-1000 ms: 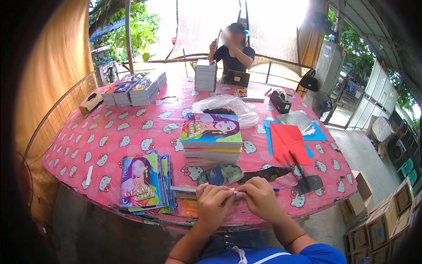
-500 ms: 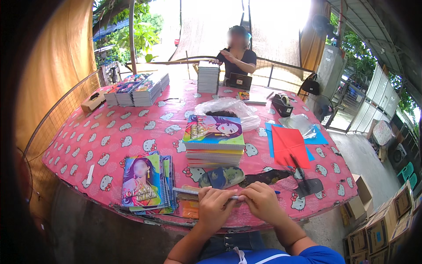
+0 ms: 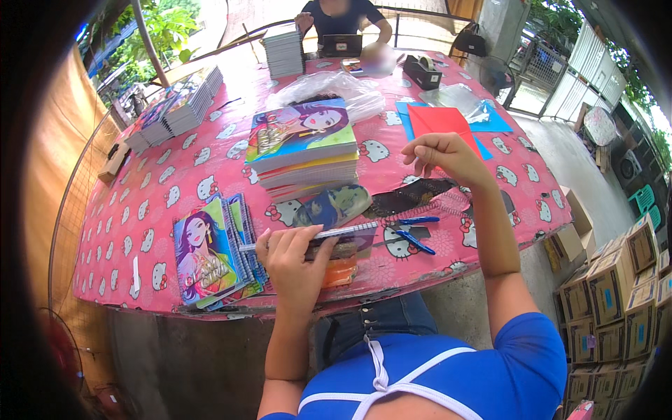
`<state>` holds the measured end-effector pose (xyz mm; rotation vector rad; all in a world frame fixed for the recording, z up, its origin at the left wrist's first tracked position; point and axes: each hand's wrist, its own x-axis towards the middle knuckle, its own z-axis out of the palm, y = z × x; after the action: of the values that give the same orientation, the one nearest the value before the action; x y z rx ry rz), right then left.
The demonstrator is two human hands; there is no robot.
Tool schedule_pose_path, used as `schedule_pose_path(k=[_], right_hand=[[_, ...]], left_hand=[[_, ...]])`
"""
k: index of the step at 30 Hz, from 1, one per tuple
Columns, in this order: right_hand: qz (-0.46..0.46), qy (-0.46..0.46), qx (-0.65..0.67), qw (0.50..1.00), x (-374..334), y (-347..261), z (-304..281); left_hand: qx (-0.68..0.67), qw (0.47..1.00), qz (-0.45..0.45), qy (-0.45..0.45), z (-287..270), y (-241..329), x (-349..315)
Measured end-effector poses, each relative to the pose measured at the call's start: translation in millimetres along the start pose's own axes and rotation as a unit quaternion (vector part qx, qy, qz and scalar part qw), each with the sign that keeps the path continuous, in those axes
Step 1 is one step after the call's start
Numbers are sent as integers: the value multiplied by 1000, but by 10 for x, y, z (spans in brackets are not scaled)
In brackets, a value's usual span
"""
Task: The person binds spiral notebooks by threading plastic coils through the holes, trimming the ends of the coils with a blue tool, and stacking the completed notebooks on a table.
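My left hand (image 3: 292, 255) is closed around a spiral notebook (image 3: 350, 229), held on edge with its coil side up above the table's near edge. Raised off the table, my right hand (image 3: 448, 155) has loosely bent fingers and nothing visible in them. Blue-handled pliers (image 3: 418, 241) lie with handles spread, right of the notebook. Several illustrated spiral notebooks (image 3: 203, 252) overlap at my left. Beyond the held notebook stands a tall stack of notebooks (image 3: 304, 150). An orange packet (image 3: 341, 271) lies partly under the held notebook.
A blue-green pouch (image 3: 334, 208) and black patterned cloth (image 3: 406, 199) lie beside the stack. Red sheets (image 3: 437, 120), clear plastic (image 3: 329, 91) and a tape dispenser (image 3: 422, 71) are farther off. A person (image 3: 343, 21) sits opposite by another stack (image 3: 283, 52). Cartons (image 3: 609, 294) stand at right.
My right hand has left the notebook and moved up and right. The left hand still grips it, slightly farther left in view. The view has tilted down; the pliers now show on the table.
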<state>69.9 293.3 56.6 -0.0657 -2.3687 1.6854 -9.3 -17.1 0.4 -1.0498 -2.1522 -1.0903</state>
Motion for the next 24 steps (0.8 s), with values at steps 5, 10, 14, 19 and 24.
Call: schedule_pose_path(k=[5,10,14,19,24], right_hand=[[-17,30,-133,990,-16,239,-106],[-234,-11,-339,911,144,894,513],[-123,-12,-185,975,155,759,749],[89,-214,-33,972,-95,-175,491],[-140,-111,-357,917,-407,-304,711]], left_hand=[[5,1000,-6,7,-3,7,-8],[-5,1000,-10,5,14,54,12],[-11,1000,-13,-13,0,55,1],[9,1000,-7,-9,-35,6,-58],[12,1000,-13,-4,3,1,-38]])
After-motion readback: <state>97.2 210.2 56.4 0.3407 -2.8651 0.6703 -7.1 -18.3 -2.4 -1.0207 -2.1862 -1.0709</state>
